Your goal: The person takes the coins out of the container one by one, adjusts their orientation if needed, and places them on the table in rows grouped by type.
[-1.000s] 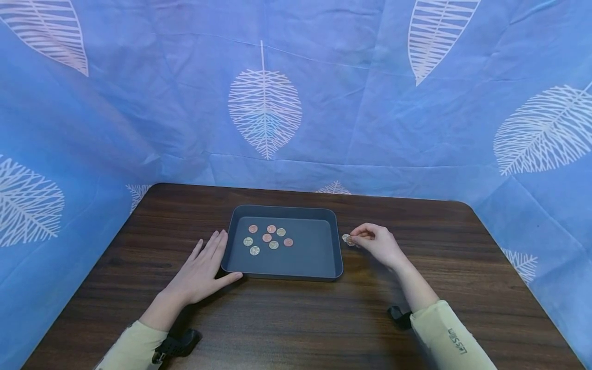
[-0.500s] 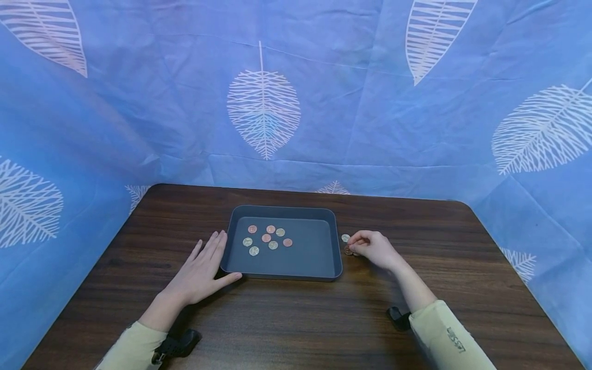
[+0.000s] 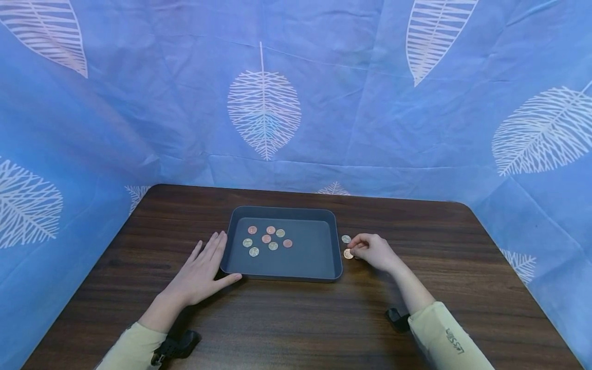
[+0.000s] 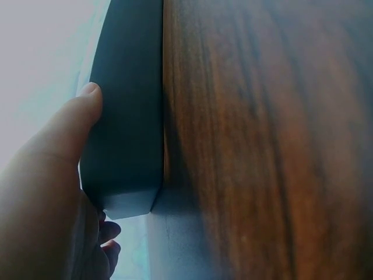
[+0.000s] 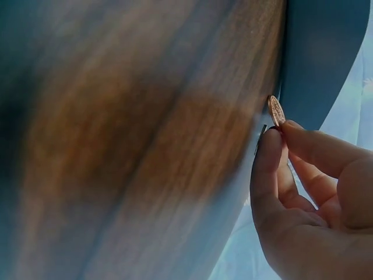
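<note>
A dark grey tray (image 3: 330, 246) sits mid-table with several copper and silver coins (image 3: 266, 238) in its left half. My left hand (image 3: 203, 270) lies flat against the tray's left side, thumb along the near wall (image 4: 125, 134), fingers straight. My right hand (image 3: 372, 251) is just right of the tray, thumb and forefinger pinching a copper coin (image 3: 348, 254) tilted up on its edge (image 5: 275, 110). A silver coin (image 3: 346, 239) lies flat on the table just behind that hand.
The dark wood table (image 3: 287, 318) is ringed at the back and sides by a blue leaf-print cloth (image 3: 263, 108). Black wrist straps (image 3: 398, 317) show near both cuffs.
My right hand has drawn a little toward me along the tray's right side, and now has a copper coin pinched and lifted on its edge. The left hand has stayed put.
</note>
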`<state>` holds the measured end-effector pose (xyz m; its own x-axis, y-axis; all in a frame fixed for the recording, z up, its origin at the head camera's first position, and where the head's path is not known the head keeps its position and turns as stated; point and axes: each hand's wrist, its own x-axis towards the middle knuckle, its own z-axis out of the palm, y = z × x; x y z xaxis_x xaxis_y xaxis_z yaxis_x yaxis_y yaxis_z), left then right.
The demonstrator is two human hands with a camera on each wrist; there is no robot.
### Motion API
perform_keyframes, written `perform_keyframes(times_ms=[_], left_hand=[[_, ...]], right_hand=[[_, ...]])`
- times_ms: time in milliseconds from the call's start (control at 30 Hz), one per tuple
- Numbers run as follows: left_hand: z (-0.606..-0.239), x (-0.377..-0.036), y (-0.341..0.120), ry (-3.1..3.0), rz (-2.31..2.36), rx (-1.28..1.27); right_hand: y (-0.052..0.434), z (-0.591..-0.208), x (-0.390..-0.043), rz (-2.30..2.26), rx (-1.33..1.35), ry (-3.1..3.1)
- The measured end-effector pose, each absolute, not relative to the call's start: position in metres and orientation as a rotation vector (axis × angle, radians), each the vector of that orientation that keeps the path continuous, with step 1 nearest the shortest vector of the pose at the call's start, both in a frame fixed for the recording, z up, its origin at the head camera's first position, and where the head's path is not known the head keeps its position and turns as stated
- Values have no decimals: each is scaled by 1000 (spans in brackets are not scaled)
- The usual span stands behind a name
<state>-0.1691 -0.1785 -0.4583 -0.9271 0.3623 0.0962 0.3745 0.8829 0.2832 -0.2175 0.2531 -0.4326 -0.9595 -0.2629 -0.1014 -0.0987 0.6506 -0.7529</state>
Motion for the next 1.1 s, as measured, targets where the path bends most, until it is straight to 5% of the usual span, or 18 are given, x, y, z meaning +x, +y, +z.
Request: perform_keyframes(times_ms=[1100], left_hand=[[-457,-168,-179,-2993,-495,-596]], right_hand=[[250,-434,-217,-1129,-256,2701]])
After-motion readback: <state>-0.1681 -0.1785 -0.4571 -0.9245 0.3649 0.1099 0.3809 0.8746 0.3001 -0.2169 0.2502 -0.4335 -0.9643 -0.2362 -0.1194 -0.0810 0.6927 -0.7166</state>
